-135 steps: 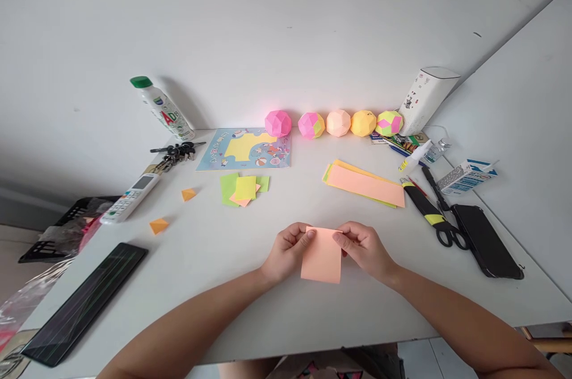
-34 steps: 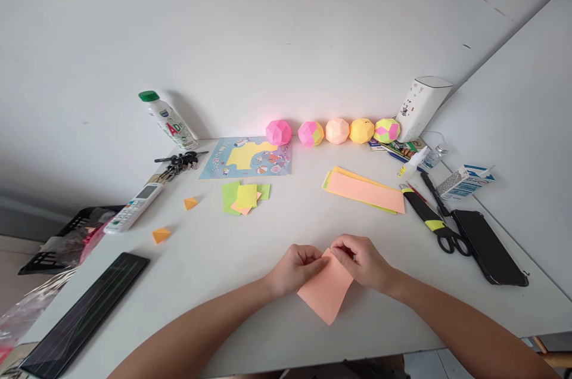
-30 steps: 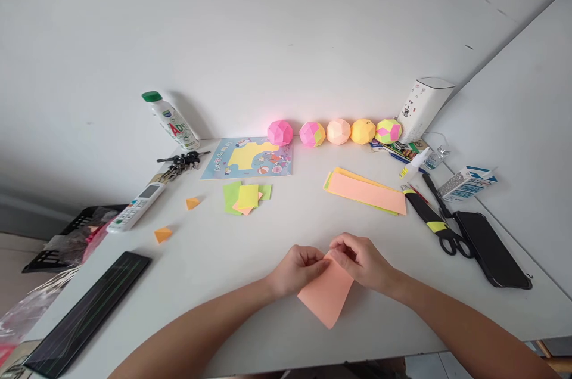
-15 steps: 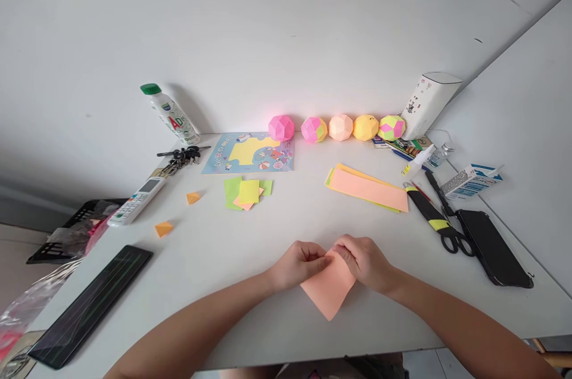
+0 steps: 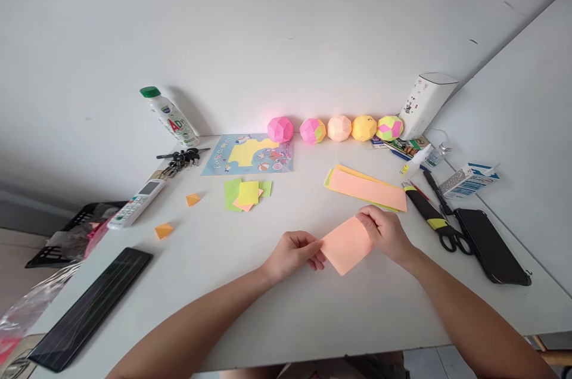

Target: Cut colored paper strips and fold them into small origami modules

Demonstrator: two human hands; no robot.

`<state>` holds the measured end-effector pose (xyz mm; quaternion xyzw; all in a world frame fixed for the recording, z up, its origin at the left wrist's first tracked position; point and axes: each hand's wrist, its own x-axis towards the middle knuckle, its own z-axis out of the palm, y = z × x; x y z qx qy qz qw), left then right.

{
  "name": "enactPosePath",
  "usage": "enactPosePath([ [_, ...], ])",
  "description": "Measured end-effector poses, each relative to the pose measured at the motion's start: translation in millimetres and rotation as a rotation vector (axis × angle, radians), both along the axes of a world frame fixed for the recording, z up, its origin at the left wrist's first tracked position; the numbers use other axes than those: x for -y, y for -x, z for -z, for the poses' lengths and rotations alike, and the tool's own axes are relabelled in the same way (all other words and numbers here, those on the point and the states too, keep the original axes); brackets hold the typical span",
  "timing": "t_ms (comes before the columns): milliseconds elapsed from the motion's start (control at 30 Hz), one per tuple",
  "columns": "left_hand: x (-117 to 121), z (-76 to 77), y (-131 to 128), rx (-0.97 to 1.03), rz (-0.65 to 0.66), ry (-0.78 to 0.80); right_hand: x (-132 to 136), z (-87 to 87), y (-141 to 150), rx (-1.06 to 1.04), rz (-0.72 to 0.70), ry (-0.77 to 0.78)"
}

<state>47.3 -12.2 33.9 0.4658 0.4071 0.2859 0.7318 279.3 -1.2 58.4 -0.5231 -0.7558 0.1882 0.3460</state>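
A peach sheet of paper [image 5: 347, 248] is held up over the near middle of the table, tilted. My left hand [image 5: 295, 255] pinches its left corner between thumb and fingers. At the upper right edge, my right hand [image 5: 386, 231] grips the sheet with the thumb on top. Beyond the hands lie long strips of paper [image 5: 369, 187], peach over orange and green. A small pile of green, yellow and peach paper pieces [image 5: 248, 193] lies to the left. Two small folded orange paper pieces [image 5: 164, 230] rest farther left.
Several faceted paper balls [image 5: 339, 128] line the wall. Scissors [image 5: 453, 241], a black phone [image 5: 494, 247], a cutter and a glue bottle [image 5: 415, 160] lie right. Left are a black tablet-like slab [image 5: 92, 307], a remote [image 5: 136, 203], keys [image 5: 183, 157] and a bottle [image 5: 170, 117].
The peach sheet has moved up and right and turned. My hands have gone from close together at its top to apart on opposite sides, the right hand moving farther right and up.
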Motion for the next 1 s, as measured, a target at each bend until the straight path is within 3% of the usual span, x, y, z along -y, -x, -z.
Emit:
enactPosePath([
  [167,1,-0.4,0,-0.014,-0.104,-0.055,-4,0.6,-4,-0.036,0.091,-0.091],
  [433,17,-1.6,-10,0.145,0.028,-0.001,14,9.0,14,-0.050,0.037,-0.165],
  [833,17,0.7,-10,0.054,-0.087,-0.042,5,3.8,5,-0.054,0.121,-0.190],
  [1000,19,-5.1,-10,0.105,-0.040,-0.020,8,2.7,8,-0.070,0.124,-0.189],
])
